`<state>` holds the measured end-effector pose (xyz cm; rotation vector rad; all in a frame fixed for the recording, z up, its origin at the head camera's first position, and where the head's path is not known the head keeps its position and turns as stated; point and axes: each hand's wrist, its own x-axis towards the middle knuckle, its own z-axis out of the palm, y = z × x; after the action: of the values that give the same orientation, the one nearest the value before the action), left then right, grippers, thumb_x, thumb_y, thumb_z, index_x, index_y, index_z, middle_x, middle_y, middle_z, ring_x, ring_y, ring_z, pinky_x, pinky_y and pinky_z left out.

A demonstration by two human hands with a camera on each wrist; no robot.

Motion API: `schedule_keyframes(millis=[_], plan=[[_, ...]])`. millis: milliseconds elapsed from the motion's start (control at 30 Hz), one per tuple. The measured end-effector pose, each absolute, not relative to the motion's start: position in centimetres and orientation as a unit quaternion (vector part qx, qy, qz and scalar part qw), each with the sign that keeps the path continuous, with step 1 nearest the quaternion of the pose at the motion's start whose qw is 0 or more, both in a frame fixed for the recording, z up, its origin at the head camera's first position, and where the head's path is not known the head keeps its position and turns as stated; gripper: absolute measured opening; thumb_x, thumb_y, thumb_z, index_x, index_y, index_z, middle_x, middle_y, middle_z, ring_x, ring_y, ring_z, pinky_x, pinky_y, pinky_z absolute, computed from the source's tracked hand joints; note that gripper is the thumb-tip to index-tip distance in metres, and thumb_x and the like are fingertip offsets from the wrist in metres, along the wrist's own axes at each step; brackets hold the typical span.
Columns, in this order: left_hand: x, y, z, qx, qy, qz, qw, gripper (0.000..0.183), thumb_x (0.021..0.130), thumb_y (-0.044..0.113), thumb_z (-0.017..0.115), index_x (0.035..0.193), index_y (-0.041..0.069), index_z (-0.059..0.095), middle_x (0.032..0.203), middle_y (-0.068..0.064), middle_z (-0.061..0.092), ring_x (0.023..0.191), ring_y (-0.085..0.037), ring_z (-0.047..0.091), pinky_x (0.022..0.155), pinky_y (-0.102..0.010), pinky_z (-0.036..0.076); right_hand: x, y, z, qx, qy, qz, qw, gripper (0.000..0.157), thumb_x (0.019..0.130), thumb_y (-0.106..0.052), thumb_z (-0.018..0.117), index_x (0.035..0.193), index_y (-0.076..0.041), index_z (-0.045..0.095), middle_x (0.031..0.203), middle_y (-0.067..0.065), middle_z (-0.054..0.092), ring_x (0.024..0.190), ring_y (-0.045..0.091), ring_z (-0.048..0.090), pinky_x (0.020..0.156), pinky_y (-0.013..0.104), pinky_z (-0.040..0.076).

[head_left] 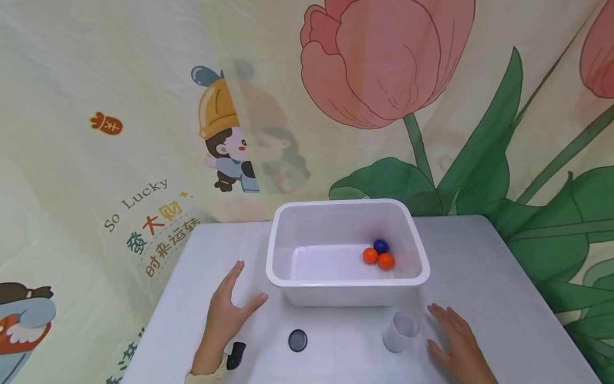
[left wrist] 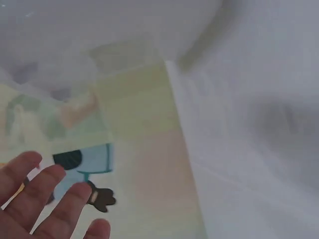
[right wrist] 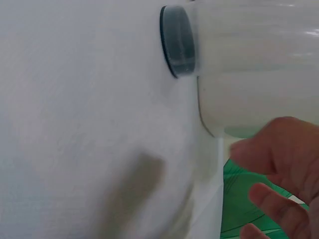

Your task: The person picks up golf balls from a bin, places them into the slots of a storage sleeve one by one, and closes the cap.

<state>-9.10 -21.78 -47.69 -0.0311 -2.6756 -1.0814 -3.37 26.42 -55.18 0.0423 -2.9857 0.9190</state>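
My left hand (head_left: 224, 320) is over the table left of a white plastic tub (head_left: 336, 294), fingers straight and thumb spread away, holding nothing. Its fingers (left wrist: 60, 211) also appear in the left wrist view. To the right of a clear cup (head_left: 398, 336), my right hand (head_left: 453, 344) hovers with spread, relaxed fingers. In the right wrist view the thumb (right wrist: 279, 144) is close to the translucent cup (right wrist: 259, 74); whether they touch I cannot tell there. A dark round lid (head_left: 298, 340) lies flat on the table between the hands.
Inside the tub, two orange balls (head_left: 370, 256) and one dark blue ball (head_left: 380, 246) sit together toward the right end. A white cloth covers the table (head_left: 460, 256). Behind it hangs a printed curtain (head_left: 144, 80) with tulips and cartoon figures.
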Motion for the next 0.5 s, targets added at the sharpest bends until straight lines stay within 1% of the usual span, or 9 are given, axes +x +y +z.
schedule_keyframes(millis=[67,133,233,367,433,500], plan=[[-9.2,-21.8,-46.8,-0.022,-0.919,-0.376,0.118,0.094,0.076,0.048,0.084,0.152,0.013,0.041,0.155,-0.010,0.041,0.142,-0.035,0.037,0.109,-0.063,0.034,-3.4,26.1,-54.9,0.005,-0.955,0.297,-0.027,0.080,0.076,-0.013,0.084,0.146,-0.006,0.044,0.147,0.025,0.044,0.136,0.051,0.028,0.100,0.074,0.033],[-9.2,-21.7,-46.0,-0.036,-0.917,-0.380,0.117,0.094,0.073,0.048,0.086,0.150,0.014,0.044,0.153,-0.010,0.044,0.141,-0.034,0.039,0.109,-0.062,0.035,-3.5,25.8,-54.7,-0.014,-0.950,0.302,-0.077,0.086,0.075,-0.019,0.086,0.148,-0.009,0.042,0.149,0.025,0.040,0.137,0.051,0.027,0.099,0.072,0.035],[-9.4,-21.7,-44.8,-0.058,-0.914,-0.384,0.121,0.093,0.070,0.046,0.089,0.149,0.015,0.047,0.151,-0.008,0.047,0.140,-0.033,0.042,0.108,-0.060,0.037,-3.7,25.3,-54.5,-0.026,-0.942,0.314,-0.118,0.094,0.069,-0.028,0.092,0.148,-0.010,0.044,0.148,0.025,0.041,0.135,0.050,0.032,0.099,0.070,0.039],[-9.9,-21.6,-43.4,-0.092,-0.913,-0.379,0.116,0.092,0.070,0.045,0.090,0.147,0.016,0.050,0.149,-0.007,0.050,0.138,-0.032,0.044,0.108,-0.059,0.039,-3.6,24.7,-54.6,-0.033,-0.935,0.326,-0.136,0.103,0.060,-0.039,0.094,0.147,-0.011,0.046,0.146,0.021,0.045,0.130,0.045,0.041,0.099,0.065,0.043],[-10.2,-21.4,-42.8,-0.106,-0.915,-0.374,0.110,0.091,0.069,0.046,0.089,0.146,0.015,0.051,0.148,-0.007,0.050,0.138,-0.032,0.045,0.108,-0.059,0.039,-3.6,24.4,-54.7,-0.039,-0.932,0.331,-0.142,0.106,0.059,-0.044,0.094,0.147,-0.011,0.045,0.146,0.019,0.046,0.129,0.044,0.043,0.099,0.064,0.043],[-10.4,-21.3,-42.1,-0.118,-0.917,-0.367,0.104,0.092,0.069,0.047,0.089,0.146,0.014,0.051,0.148,-0.007,0.051,0.137,-0.032,0.045,0.107,-0.058,0.040,-3.5,24.2,-54.8,-0.039,-0.929,0.340,-0.144,0.107,0.059,-0.045,0.093,0.147,-0.009,0.045,0.145,0.020,0.047,0.128,0.043,0.044,0.100,0.063,0.043]])
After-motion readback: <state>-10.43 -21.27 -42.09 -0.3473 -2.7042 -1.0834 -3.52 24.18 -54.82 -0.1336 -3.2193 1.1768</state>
